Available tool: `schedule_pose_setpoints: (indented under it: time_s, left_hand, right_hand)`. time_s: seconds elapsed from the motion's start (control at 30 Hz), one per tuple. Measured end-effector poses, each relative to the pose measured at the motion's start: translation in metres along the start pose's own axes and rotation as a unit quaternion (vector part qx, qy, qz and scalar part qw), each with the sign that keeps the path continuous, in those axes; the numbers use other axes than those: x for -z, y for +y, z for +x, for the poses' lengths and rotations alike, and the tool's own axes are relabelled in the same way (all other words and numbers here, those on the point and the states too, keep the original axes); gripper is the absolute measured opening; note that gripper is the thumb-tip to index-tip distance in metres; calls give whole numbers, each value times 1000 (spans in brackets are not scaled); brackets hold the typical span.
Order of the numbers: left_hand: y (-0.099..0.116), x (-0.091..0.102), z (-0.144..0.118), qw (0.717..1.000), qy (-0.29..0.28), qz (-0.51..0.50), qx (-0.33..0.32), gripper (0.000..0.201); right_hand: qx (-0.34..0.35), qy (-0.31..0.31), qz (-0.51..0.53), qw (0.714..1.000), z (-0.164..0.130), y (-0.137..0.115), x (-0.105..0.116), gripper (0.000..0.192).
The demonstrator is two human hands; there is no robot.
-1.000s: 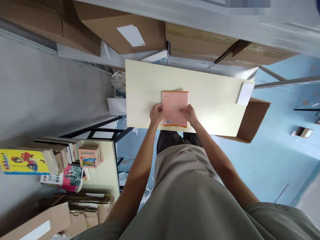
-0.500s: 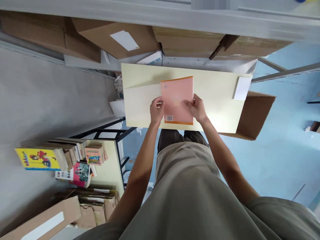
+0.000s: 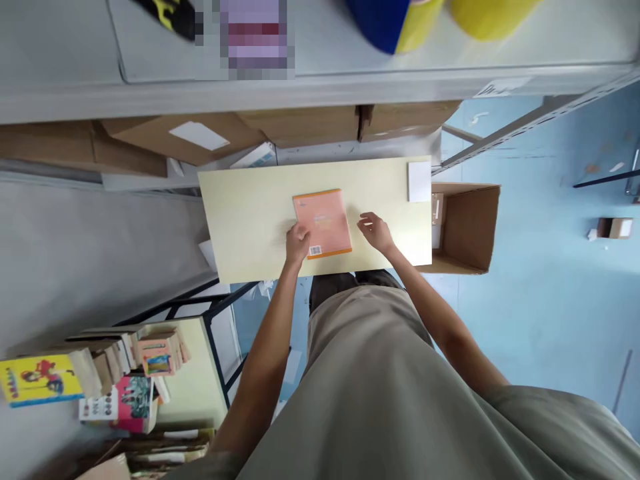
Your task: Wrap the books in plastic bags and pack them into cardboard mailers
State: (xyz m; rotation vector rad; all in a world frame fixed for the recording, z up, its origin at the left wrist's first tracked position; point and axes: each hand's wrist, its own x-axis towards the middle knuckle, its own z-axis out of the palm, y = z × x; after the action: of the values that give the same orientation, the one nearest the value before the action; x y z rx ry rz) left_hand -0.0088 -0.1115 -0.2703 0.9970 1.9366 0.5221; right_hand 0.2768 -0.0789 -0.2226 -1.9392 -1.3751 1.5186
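Lying flat near the front edge of the pale yellow rectangular tabletop: thin pink paperback book w/ orange border, back cover up, barcode at its near corner. Left hand grips book's near-left corner, fingers curled on it. Right hand off the book, just to its right, fingers loosely spread, holding nothing. White paper slip at table's far-right corner. Open brown cardboard box beside table's right end. Stacked books on lower shelf, well left of table.
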Motion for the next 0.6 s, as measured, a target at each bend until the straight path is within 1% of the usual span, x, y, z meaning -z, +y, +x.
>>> schedule_pose_setpoints:
  time_s: [0.07,0.1,0.2,0.3,0.37,0.47,0.53,0.6]
  left_hand:
    - [21,0,-11,999,19,-6,26,51]
    - [35,0,-16,999,18,-20,23,49]
    - [82,1,-30,997,-16,-64,-43,38]
    - [135,10,-41,987,-40,-81,-135,32]
    - [170,21,-49,975,-48,-86,-197,32]
    - [218,42,-68,957,-46,-97,-268,34]
    - [244,57,-85,947,-37,-96,-305,35]
    - [265,72,-100,937,-25,-87,-337,35]
  right_hand:
    - [9,4,23,1000,-16,-2,23,16]
    - [17,9,36,999,-24,-4,35,18]
    - [52,33,72,996,-42,-14,68,33]
    - [97,60,107,988,-53,-33,96,49]
    - [135,77,128,979,-58,-53,111,56]
    - [196,96,144,965,-67,-91,129,62]
    - [237,94,148,955,-75,-119,136,65]
    - [274,85,151,946,-83,-147,139,67]
